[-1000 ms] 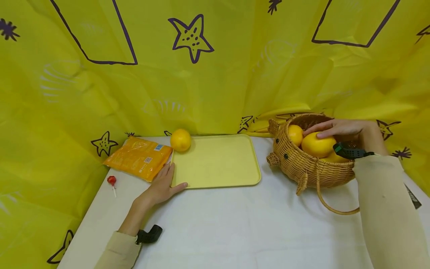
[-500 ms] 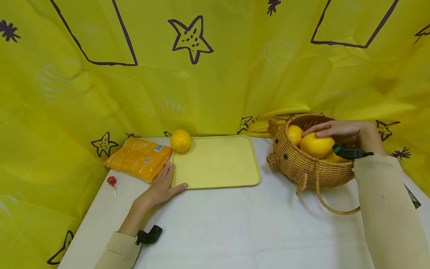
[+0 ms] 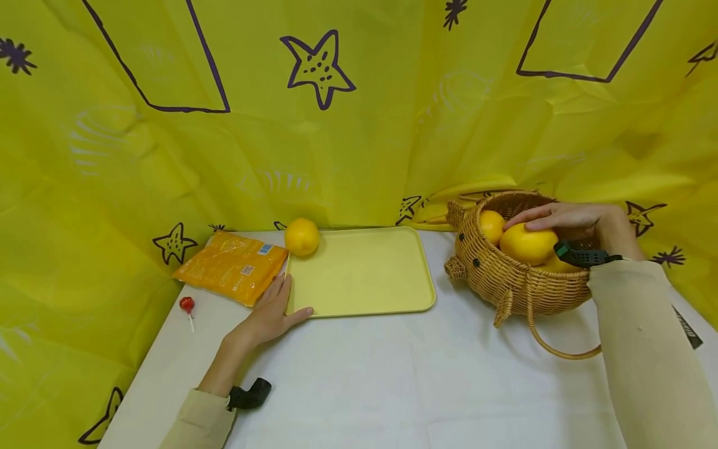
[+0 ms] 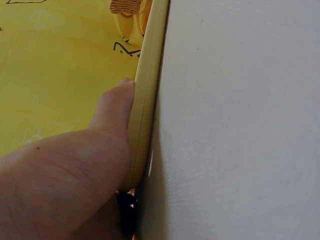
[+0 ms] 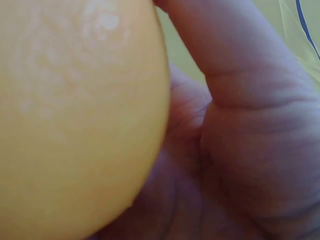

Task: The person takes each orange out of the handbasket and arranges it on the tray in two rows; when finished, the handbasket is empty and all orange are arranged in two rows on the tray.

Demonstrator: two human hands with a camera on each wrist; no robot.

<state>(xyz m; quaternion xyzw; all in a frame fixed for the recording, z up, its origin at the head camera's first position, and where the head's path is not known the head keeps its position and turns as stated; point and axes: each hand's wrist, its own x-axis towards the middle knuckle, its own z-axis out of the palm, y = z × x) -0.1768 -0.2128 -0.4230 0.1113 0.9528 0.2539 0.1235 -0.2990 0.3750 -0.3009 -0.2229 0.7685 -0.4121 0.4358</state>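
My right hand (image 3: 572,215) reaches into a wicker basket (image 3: 499,284) shaped like a pig. It grips a large, oval yellow fruit (image 3: 528,243), thumb on top and fingers around the far side. Close up in the right wrist view, the smooth, shiny skin of this fruit (image 5: 80,115) fills the left half, beside the thumb. A pale yellow tray (image 3: 364,271) lies on the white table. My left hand (image 3: 272,312) rests at its near left corner, fingers along the left side and thumb along the front rim. A round orange-yellow fruit (image 3: 301,237) sits on the tray's far left corner.
An orange plastic packet (image 3: 232,265) lies left of the tray, close to my left fingers. A red lollipop (image 3: 187,305) is near the table's left edge. Another yellow fruit (image 3: 491,226) sits in the basket, whose handle (image 3: 552,346) droops toward me. Yellow patterned cloth (image 3: 359,143) hangs behind.
My right hand and the large yellow fruit have shifted slightly left inside the basket. My left hand stays at the tray corner.
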